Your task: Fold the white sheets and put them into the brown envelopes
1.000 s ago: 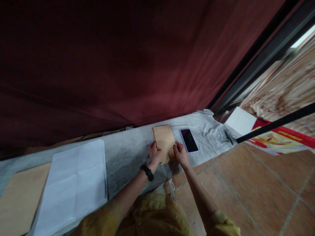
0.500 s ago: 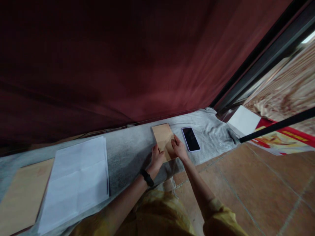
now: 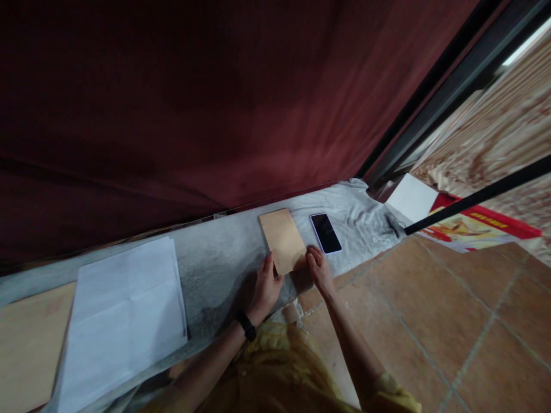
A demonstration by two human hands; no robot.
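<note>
A small tan envelope [image 3: 282, 239] lies flat on a grey cloth [image 3: 219, 261] spread on the floor. My left hand [image 3: 264, 287], with a black band at the wrist, rests on the cloth at the envelope's near left corner, fingers stretched out. My right hand [image 3: 317, 267] sits at the envelope's near right corner, fingers bent and touching its edge. Just right of the envelope lies a dark-screened phone [image 3: 326, 233].
A stack of white paper sheets [image 3: 124, 312] lies at the left on the cloth, with tan sheets [image 3: 26, 344] under it. A dark red curtain [image 3: 206, 103] hangs behind. Orange floor tiles [image 3: 430, 321] lie to the right, with a white sheet [image 3: 411, 198] and red printed paper [image 3: 473, 226] beyond.
Both hands have slid back off the envelope towards me, from resting on its lower part to its near corners. The envelope now lies flat and uncovered.
</note>
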